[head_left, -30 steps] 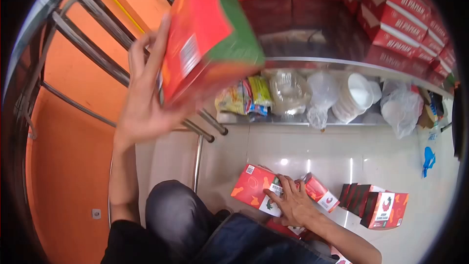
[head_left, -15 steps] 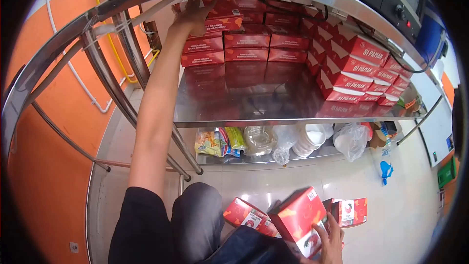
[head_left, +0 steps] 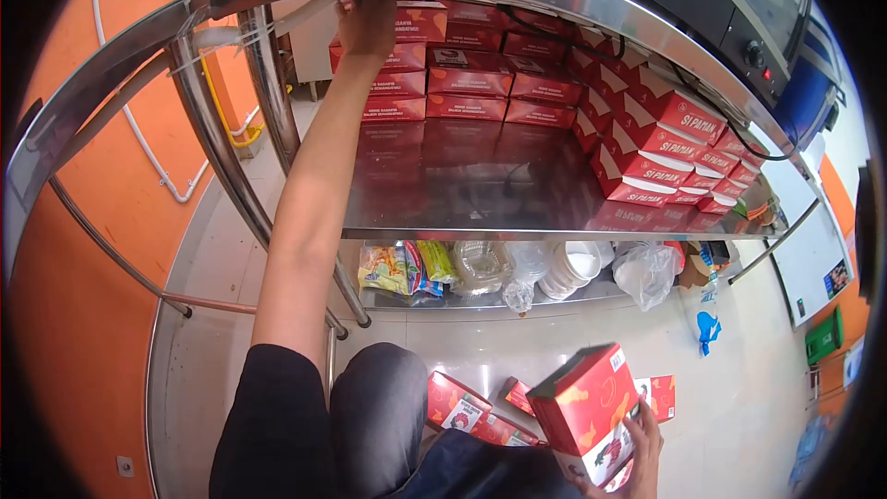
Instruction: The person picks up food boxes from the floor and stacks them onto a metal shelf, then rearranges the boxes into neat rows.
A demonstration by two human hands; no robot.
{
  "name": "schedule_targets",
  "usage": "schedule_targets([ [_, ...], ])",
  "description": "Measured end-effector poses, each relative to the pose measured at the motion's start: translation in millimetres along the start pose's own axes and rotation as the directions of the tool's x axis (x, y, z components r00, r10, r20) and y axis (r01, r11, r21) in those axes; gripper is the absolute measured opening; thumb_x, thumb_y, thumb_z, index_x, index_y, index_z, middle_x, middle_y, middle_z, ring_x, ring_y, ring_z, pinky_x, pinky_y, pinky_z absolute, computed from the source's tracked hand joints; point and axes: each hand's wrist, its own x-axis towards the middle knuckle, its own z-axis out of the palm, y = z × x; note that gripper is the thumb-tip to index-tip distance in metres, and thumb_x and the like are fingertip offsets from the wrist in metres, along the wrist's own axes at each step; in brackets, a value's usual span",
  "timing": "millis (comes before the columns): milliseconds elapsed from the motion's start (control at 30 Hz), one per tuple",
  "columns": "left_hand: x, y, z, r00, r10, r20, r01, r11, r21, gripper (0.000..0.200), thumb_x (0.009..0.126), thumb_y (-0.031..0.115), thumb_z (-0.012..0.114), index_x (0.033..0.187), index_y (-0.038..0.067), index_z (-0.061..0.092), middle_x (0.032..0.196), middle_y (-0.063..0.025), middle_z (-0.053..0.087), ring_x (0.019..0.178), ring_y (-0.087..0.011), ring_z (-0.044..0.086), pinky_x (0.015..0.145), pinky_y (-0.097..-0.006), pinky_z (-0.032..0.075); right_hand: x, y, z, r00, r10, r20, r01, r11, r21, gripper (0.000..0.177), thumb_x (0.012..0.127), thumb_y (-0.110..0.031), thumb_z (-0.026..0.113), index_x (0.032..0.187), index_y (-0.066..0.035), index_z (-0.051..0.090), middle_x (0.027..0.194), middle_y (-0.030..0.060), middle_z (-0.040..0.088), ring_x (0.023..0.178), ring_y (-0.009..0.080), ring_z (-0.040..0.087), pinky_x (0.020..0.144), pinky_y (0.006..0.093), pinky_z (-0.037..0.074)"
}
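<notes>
My left hand (head_left: 368, 23) reaches up to the left end of the steel shelf. It lies against the front of a red carton (head_left: 418, 22) on top of a stack, fingers extended upward and not wrapped round it. Under that carton are more red boxes (head_left: 397, 84) with white print on their fronts. Low in front of me, my right hand (head_left: 637, 448) grips another red box (head_left: 589, 402), tilted, with a white panel and a dark red picture. Thumb and fingers hold its lower right part. Several similar boxes (head_left: 456, 401) lie on the floor by my knee.
Red boxes marked SI PAMAN (head_left: 688, 117) are stacked on the shelf's right. The lower shelf holds snack packs (head_left: 388, 268), clear containers (head_left: 480, 266), white bowls (head_left: 575, 263) and a plastic bag (head_left: 647, 270). Steel legs (head_left: 222, 129) stand left; a black cable (head_left: 730, 120) hangs at right.
The top left carton has gone further back onto its stack, and my left hand has moved from its top to its front. The held box has shifted slightly right. The view has moved a little.
</notes>
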Motion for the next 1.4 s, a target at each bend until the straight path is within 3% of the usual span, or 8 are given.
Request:
schedule_targets([
  [367, -60, 34, -14, 0.967, -0.119, -0.224, -0.002, 0.880, -0.476, 0.044, 0.089, 0.023, 0.066, 0.128, 0.003, 0.057, 0.116, -0.0195, 0.062, 0.114, -0.0361, 0.059, 0.099, -0.0458, 0.046, 92, -17, 4, 0.948, -0.263, -0.181, 0.275, 0.960, 0.044, 0.100, 0.051, -0.032, 0.089, 0.138, -0.007, 0.046, 0.151, 0.0265, 0.036, 0.138, 0.0471, 0.037, 0.109, 0.0559, 0.035],
  [433, -87, 64, -98, 0.876, 0.049, 0.481, 0.428, 0.381, -0.819, 0.062, 0.094, 0.041, 0.064, 0.141, 0.004, 0.046, 0.125, -0.0190, 0.056, 0.122, -0.0341, 0.055, 0.104, -0.0417, 0.044, 108, -21, 2, 0.937, -0.299, -0.181, 0.318, 0.944, 0.087, 0.100, 0.051, -0.031, 0.088, 0.139, -0.008, 0.046, 0.151, 0.0257, 0.036, 0.138, 0.0469, 0.036, 0.109, 0.0557, 0.035],
  [500, -142, 87, -145, 0.674, 0.599, 0.432, 0.713, -0.372, -0.595, 0.095, 0.086, 0.063, 0.064, 0.153, 0.009, 0.026, 0.137, -0.0151, 0.052, 0.128, -0.0262, 0.051, 0.100, -0.0473, 0.046, 122, -24, 4, 0.924, -0.328, -0.198, 0.344, 0.938, 0.049, 0.096, 0.052, -0.029, 0.086, 0.138, -0.009, 0.048, 0.151, 0.0232, 0.037, 0.138, 0.0449, 0.036, 0.110, 0.0551, 0.033],
  [733, -234, 149, -240, 0.449, 0.632, 0.631, 0.780, -0.622, 0.068, 0.110, 0.081, 0.041, 0.081, 0.157, 0.018, 0.005, 0.138, -0.0139, 0.045, 0.132, -0.0267, 0.045, 0.098, -0.0386, 0.048, 149, -38, 10, 0.906, -0.265, -0.331, 0.166, 0.940, -0.298, 0.096, 0.060, -0.034, 0.086, 0.144, -0.011, 0.045, 0.144, 0.0207, 0.042, 0.131, 0.0389, 0.042, 0.107, 0.0516, 0.032],
  [833, -223, 184, -227, 0.589, 0.389, 0.709, 0.797, -0.426, -0.428, 0.106, 0.080, 0.028, 0.084, 0.156, 0.015, 0.012, 0.137, -0.0115, 0.048, 0.128, -0.0221, 0.049, 0.098, -0.0361, 0.048, 154, -44, 11, 0.895, -0.121, -0.430, 0.114, 0.993, -0.041, 0.087, 0.074, -0.031, 0.082, 0.147, -0.010, 0.040, 0.142, 0.0195, 0.046, 0.127, 0.0333, 0.047, 0.104, 0.0467, 0.039],
  [1133, -189, 183, -164, 0.682, 0.215, 0.699, 0.694, -0.490, -0.527, 0.074, 0.094, 0.031, 0.066, 0.155, 0.010, 0.030, 0.137, -0.0108, 0.054, 0.124, -0.0219, 0.051, 0.105, -0.0349, 0.039, 234, 1, -7, 0.994, 0.109, -0.002, -0.040, 0.387, 0.921, 0.085, 0.090, -0.004, 0.068, 0.157, -0.009, 0.016, 0.139, 0.0166, 0.051, 0.120, 0.0243, 0.057, 0.096, 0.0361, 0.050],
  [1267, -224, 157, -104, 0.892, -0.142, 0.430, 0.432, 0.554, -0.712, 0.052, 0.097, 0.040, 0.054, 0.135, 0.004, 0.056, 0.121, -0.0137, 0.062, 0.111, -0.0307, 0.055, 0.096, -0.0437, 0.042, 334, -29, 0, 0.985, 0.173, -0.011, -0.074, 0.475, 0.877, 0.083, 0.088, -0.020, 0.074, 0.149, -0.012, 0.018, 0.118, 0.0101, 0.060, 0.095, 0.0187, 0.064, 0.077, 0.0342, 0.052],
  [1400, -241, 164, -99, 0.948, 0.005, 0.318, 0.170, 0.838, -0.518, 0.038, 0.095, 0.033, 0.056, 0.113, 0.002, 0.068, 0.112, -0.0140, 0.061, 0.105, -0.0291, 0.054, 0.085, -0.0419, 0.041, 472, -49, 35, 0.940, 0.312, 0.137, -0.161, 0.052, 0.986, 0.037, 0.083, -0.027, 0.079, 0.113, -0.013, 0.062, 0.097, 0.0058, 0.058, 0.082, 0.0161, 0.057, 0.068, 0.0322, 0.056],
])
